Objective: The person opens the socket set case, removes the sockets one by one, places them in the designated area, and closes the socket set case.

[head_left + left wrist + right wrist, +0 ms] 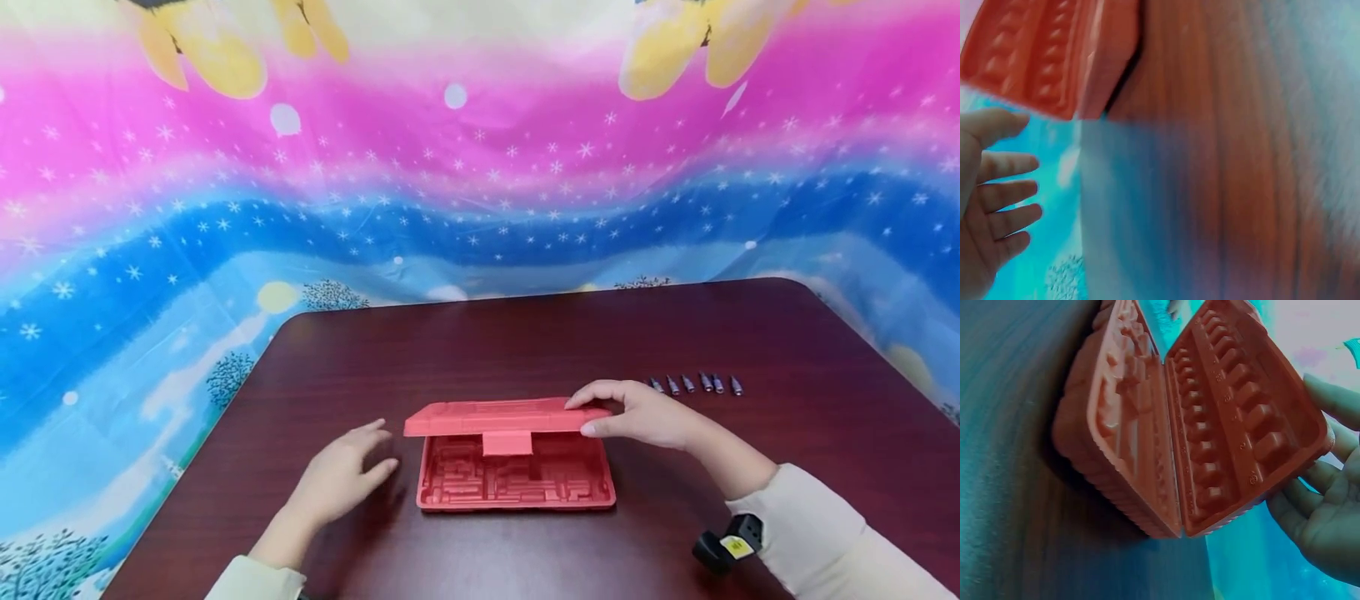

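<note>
While the right hand (637, 414) grips the red case's lid (498, 417) half-raised, the left hand (341, 475) hovers beside it, fingers (1013, 190) loosely spread.

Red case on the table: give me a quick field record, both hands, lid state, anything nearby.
case: red plastic case on the dark wood table, molded slots inside
lid: lid half raised, hinged at the far side
right hand: right hand holds the lid's right edge, fingers on top, thumb at the rim
left hand: left hand open, beside the case's left end, holds nothing
nearby: row of small metal bits to the right
</note>
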Demonstrator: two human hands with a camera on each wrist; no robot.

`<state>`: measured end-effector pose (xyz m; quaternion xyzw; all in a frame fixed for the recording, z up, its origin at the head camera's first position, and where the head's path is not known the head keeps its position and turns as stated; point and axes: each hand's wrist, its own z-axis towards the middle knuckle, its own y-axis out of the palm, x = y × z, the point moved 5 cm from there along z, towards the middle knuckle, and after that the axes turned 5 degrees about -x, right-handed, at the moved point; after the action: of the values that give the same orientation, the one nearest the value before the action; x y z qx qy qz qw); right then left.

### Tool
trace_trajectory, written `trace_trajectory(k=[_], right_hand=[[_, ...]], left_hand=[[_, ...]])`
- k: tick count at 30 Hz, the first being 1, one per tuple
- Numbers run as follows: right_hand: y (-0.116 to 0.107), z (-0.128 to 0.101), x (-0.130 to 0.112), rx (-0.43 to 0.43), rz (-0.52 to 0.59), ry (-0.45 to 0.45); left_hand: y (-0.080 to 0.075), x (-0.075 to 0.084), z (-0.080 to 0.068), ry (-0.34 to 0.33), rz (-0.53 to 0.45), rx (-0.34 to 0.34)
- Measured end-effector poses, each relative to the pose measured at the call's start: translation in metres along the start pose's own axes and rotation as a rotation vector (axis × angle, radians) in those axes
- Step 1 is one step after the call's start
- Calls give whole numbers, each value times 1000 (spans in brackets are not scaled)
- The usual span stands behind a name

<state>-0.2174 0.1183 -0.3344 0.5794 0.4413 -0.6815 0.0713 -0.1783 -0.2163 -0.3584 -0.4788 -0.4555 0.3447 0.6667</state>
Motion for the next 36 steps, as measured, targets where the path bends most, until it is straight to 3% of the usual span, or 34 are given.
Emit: trace_trajectory(k=[3, 7, 9, 13, 18, 21, 30, 36], right_hand=[[4, -1, 2, -20, -20, -39], [9, -2, 5, -16, -46, -31], [11, -4, 7, -12, -72, -14], [17, -7, 9, -21, -147, 1], [27, -10, 9, -28, -297, -25], [33, -11, 9, -24, -377, -41], [46, -14, 14, -8, -525, -31], [49, -16, 14, 8, -577, -50]], left_hand=[[-16, -3, -3, -67, -68, 109], [-28, 11, 0, -6, -182, 169], [-27, 24, 4, 73, -201, 138], [-18, 52, 11, 221, -180, 13], [1, 72, 15, 269, -118, -172], [12, 78, 17, 301, -87, -237], [37, 90, 20, 411, -5, -247], [50, 101, 21, 456, 140, -205]])
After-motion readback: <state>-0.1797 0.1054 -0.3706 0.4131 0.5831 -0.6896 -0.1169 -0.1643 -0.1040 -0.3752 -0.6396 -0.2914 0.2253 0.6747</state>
